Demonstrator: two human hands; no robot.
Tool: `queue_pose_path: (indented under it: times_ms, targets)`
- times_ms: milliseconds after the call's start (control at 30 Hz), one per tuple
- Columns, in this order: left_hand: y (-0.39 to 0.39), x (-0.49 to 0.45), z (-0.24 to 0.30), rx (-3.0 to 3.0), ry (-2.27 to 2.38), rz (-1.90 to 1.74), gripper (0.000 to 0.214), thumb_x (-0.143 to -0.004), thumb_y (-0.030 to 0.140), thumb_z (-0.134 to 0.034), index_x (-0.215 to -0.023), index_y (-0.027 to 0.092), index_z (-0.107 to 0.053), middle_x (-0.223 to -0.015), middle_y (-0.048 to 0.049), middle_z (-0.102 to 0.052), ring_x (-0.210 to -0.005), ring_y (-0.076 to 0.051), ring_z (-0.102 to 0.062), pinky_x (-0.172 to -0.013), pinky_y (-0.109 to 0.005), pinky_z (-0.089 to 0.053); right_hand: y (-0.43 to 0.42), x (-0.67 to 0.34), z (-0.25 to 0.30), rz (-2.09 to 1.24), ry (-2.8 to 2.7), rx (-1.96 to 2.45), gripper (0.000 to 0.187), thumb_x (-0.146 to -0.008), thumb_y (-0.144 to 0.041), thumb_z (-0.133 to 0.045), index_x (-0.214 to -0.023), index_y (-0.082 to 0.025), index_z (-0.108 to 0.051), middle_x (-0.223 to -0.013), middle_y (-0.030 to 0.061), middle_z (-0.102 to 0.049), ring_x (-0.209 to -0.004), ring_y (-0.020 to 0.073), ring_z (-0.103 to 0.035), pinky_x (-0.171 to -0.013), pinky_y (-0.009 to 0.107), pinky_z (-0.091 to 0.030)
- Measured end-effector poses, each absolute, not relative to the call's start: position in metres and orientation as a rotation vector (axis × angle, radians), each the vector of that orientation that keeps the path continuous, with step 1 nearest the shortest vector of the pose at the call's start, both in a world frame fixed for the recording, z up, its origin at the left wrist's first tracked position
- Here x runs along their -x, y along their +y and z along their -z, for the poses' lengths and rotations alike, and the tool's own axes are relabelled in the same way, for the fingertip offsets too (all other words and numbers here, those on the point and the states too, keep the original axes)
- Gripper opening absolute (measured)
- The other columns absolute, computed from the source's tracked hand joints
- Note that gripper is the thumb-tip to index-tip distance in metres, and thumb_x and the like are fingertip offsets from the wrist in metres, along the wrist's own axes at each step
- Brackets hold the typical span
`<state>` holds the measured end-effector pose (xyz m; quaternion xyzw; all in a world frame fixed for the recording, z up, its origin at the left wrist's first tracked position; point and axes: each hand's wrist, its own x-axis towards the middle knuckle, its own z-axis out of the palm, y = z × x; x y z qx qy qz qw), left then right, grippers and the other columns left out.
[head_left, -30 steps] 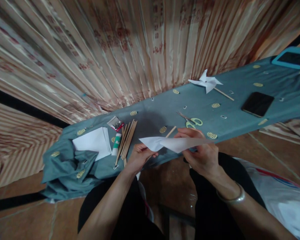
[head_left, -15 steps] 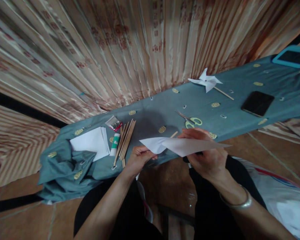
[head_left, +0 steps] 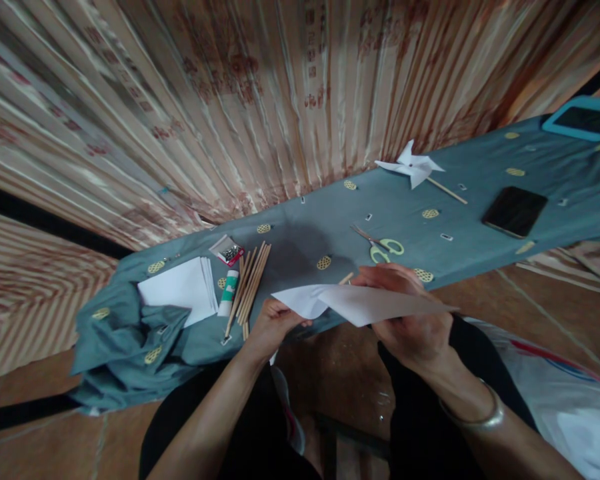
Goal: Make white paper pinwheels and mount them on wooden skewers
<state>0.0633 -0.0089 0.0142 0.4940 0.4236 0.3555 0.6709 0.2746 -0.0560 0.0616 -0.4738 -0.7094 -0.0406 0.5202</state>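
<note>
Both of my hands hold one white paper sheet (head_left: 365, 303) above the near edge of a table draped in blue-grey cloth (head_left: 310, 233). My left hand (head_left: 270, 327) pinches the sheet's curled left end. My right hand (head_left: 413, 327) grips its right part, fingers curled over the top. A wooden stick (head_left: 346, 278) pokes out from behind the paper. Green-handled scissors (head_left: 383, 245) lie just beyond my right hand.
Left of my hands lie a bundle of wooden sticks (head_left: 250, 283), a glue stick (head_left: 227, 293), a small packet of pins (head_left: 227, 251) and a stack of white paper (head_left: 177, 290). Farther right are a finished paper pinwheel (head_left: 413, 165), a black phone (head_left: 515, 211) and a blue-cased tablet (head_left: 583, 118).
The paper has spread out further to the right between my hands. The view has shifted slightly down; my hands stay at the table's edge.
</note>
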Motion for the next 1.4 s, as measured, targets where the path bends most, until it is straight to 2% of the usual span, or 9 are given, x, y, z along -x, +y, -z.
queue_pose_path:
  times_ms: [467,733,900,1267,1400]
  targets:
    - [-0.0095,-0.0633,-0.0163,-1.089,1.007,-0.8,0.006,-0.061,0.019,-0.076,-0.058,0.016,-0.073,-0.062,-0.002,-0.069,-0.065,-0.014,-0.061,-0.069,-0.025,-0.049,-0.059,-0.2736,-0.0588,0.068,-1.7,1.21,0.04,-0.087,-0.012,-0.06,-0.123,-0.028,-0.057,-0.089,0.0004,-0.077,-0.087,0.021,-0.074,-0.09,0.041,-0.057]
    - [-0.0092,-0.0647,-0.0226,-1.103,1.011,-0.784,0.011,-0.062,0.023,-0.077,-0.058,0.015,-0.071,-0.06,-0.0016,-0.067,-0.063,-0.013,-0.058,-0.068,-0.026,-0.047,-0.0579,-0.2743,-0.0582,0.067,-1.709,1.187,0.046,-0.085,-0.008,-0.061,-0.126,-0.027,-0.056,-0.085,-0.0005,-0.077,-0.085,0.0204,-0.073,-0.09,0.04,-0.058]
    - [-0.009,-0.0642,-0.0236,-1.129,1.041,-0.755,0.012,-0.061,0.024,-0.077,-0.057,0.015,-0.07,-0.06,-0.0027,-0.067,-0.062,-0.015,-0.058,-0.065,-0.027,-0.047,-0.0585,-0.2761,-0.061,0.02,-1.709,1.243,0.04,-0.084,-0.012,-0.061,-0.121,-0.027,-0.06,-0.091,0.002,-0.078,-0.089,0.0231,-0.074,-0.088,0.041,-0.059]
    - [-0.0087,-0.0636,-0.0237,-1.149,1.05,-0.775,0.019,-0.06,0.03,-0.081,-0.056,0.016,-0.07,-0.06,-0.0021,-0.066,-0.062,-0.014,-0.058,-0.064,-0.026,-0.046,-0.0606,-0.2752,-0.0569,-0.104,-1.638,1.226,0.035,-0.084,-0.013,-0.061,-0.117,-0.026,-0.062,-0.09,0.0028,-0.076,-0.085,0.0221,-0.075,-0.09,0.041,-0.06]
    - [-0.0087,-0.0638,-0.0236,-1.13,1.045,-0.77,0.016,-0.06,0.028,-0.08,-0.055,0.016,-0.07,-0.06,-0.0022,-0.066,-0.063,-0.014,-0.058,-0.065,-0.025,-0.046,-0.0613,-0.2757,-0.0562,-0.087,-1.648,1.245,0.037,-0.083,-0.013,-0.062,-0.118,-0.026,-0.061,-0.092,0.0029,-0.076,-0.09,0.0231,-0.074,-0.092,0.043,-0.059]
